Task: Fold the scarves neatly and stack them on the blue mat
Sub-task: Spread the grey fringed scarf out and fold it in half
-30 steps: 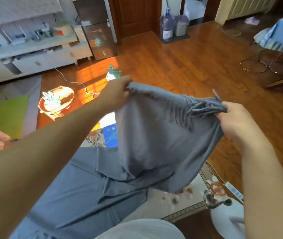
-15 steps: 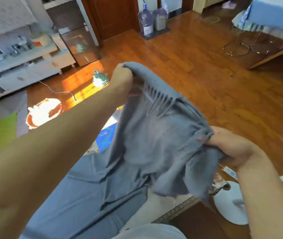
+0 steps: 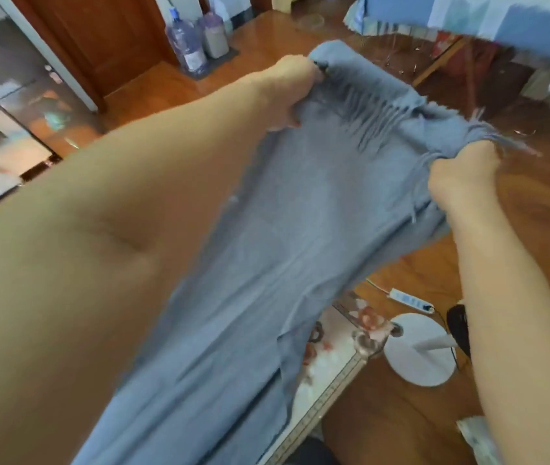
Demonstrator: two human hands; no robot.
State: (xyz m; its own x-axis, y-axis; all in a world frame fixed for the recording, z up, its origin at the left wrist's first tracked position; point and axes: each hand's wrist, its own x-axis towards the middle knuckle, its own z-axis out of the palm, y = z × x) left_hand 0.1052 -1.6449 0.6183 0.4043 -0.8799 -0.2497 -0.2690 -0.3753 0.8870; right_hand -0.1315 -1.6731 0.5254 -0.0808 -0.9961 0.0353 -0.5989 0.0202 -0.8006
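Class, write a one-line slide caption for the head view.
Left hand and right hand grip the grey fringed scarf stretched between them.

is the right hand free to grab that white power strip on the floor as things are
Probably not: the right hand grips the grey scarf, as does the left hand. The power strip lies unobstructed below.

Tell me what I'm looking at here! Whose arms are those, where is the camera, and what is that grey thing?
The camera sits on a person's head and looks down, so you see that person's own arms. No machine is here, only two bare hands. The left hand and the right hand each grip one corner of a grey-blue scarf with a fringe along its top edge. The scarf hangs down from the hands. Below it lie a flowered rug and a wooden floor. A white round fan base stands on the floor beside the rug.
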